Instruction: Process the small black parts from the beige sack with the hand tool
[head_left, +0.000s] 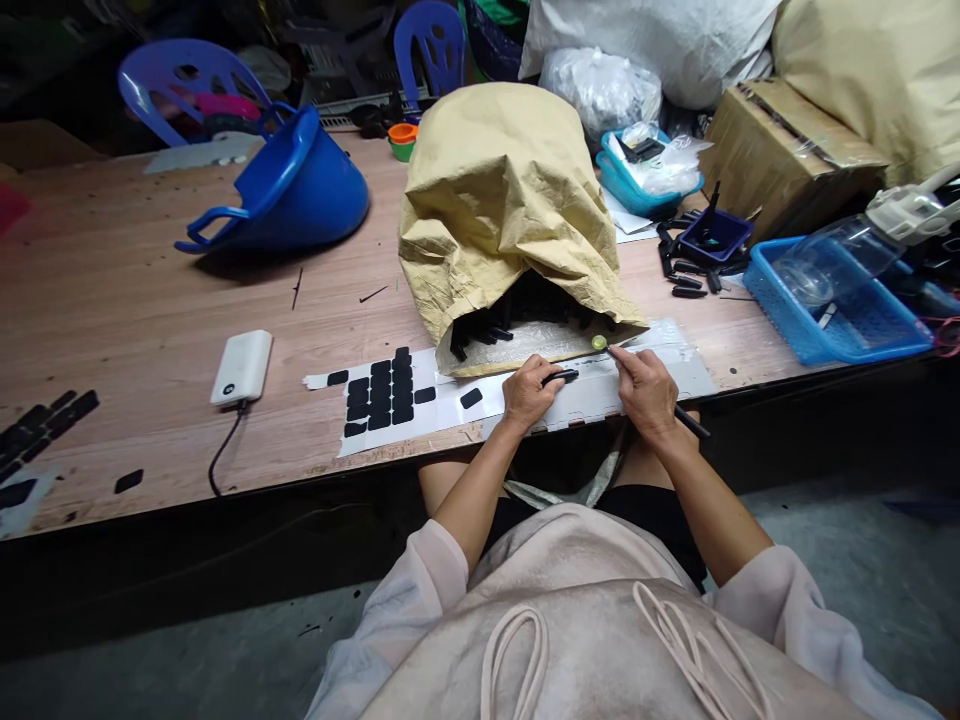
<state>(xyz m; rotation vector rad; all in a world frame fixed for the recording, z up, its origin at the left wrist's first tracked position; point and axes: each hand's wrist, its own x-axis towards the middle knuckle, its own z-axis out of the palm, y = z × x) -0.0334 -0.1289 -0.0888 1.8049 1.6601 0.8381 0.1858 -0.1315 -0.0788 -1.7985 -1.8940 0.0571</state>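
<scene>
Broadly, a wood-patterned table (150,290) spans the view, its near edge running just in front of the seated person's lap. Upon it lies a large tan sack (517,170), its mouth gaping toward the person and showing dark, slender parts (491,333) inside. To the left, a blue tub (315,190) rests tilted on its side; to the right, a cardboard box (780,165) stands behind a blue basket (870,345) that contains a clear bottle (832,255). Beneath and before the sack's mouth, a white strip (442,418) extends along the table edge. Both hands are just before the sack's mouth, near each other but apart. The left hand (529,390) is curled, its fingers closed on a small black piece (568,376) that projects toward the right hand (649,393). The latter is likewise closed, gripping a black rod (691,421) whose end protrudes past the heel of the palm. A white device (242,368) with a dark cord (227,445) lies well to the left. Smaller still, rounded black pads (381,395) sit mostly in rows on the strip's left part. Smallest, a yellow-green round piece (599,342) appears just beside the right fingertips; whether it joins the rod cannot be told.
</scene>
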